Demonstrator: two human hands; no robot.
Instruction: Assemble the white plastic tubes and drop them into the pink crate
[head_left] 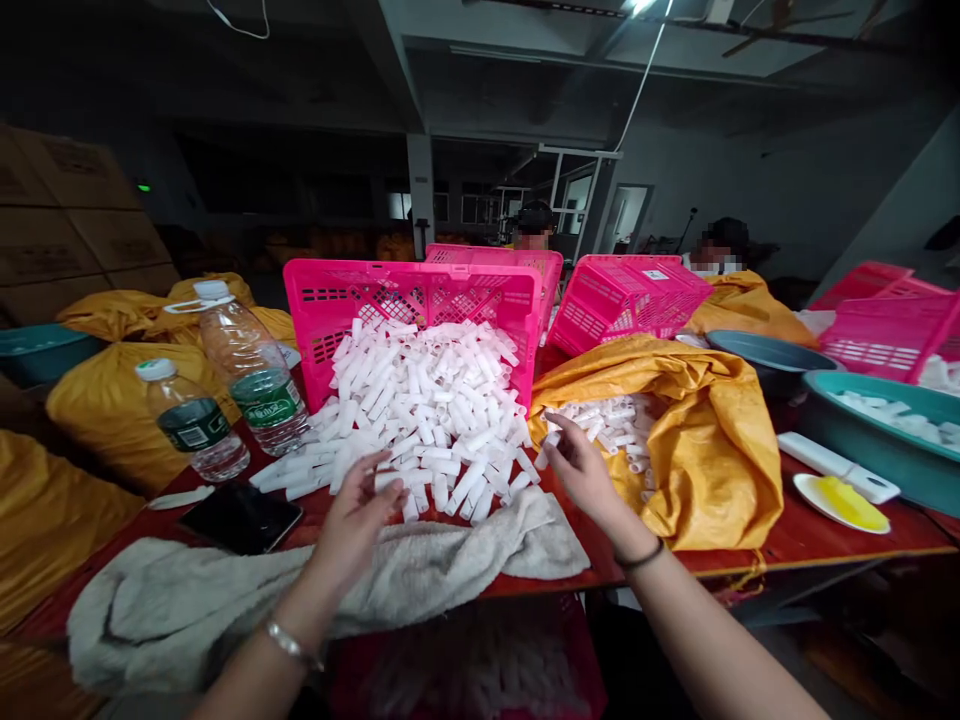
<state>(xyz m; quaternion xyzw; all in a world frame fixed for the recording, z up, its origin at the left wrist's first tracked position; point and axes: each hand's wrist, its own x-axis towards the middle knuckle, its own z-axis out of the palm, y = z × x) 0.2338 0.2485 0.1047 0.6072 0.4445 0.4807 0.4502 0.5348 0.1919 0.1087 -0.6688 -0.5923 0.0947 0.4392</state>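
Crate, pink plastic, was tipped on its side facing the person, so the white plastic tubes spilled out as a heap onto the red table within arm's reach. Left hand hovered at the near edge of the heap, fingers loosely curled and slightly apart, tips at the closest tubes; couldn't tell if it pinched one. Right hand was palm-up beside the heap, fingers spread, nothing clamped, just beside the mouth of the yellow sack, which lay open toward the person with more tubes inside. Grey towel ran along the table's front edge under both wrists, probably as padding and a stop against rolling. Two water bottles and a dark phone sat off to the left, out of the working zone. Two other people sat behind more pink crates at the far side.
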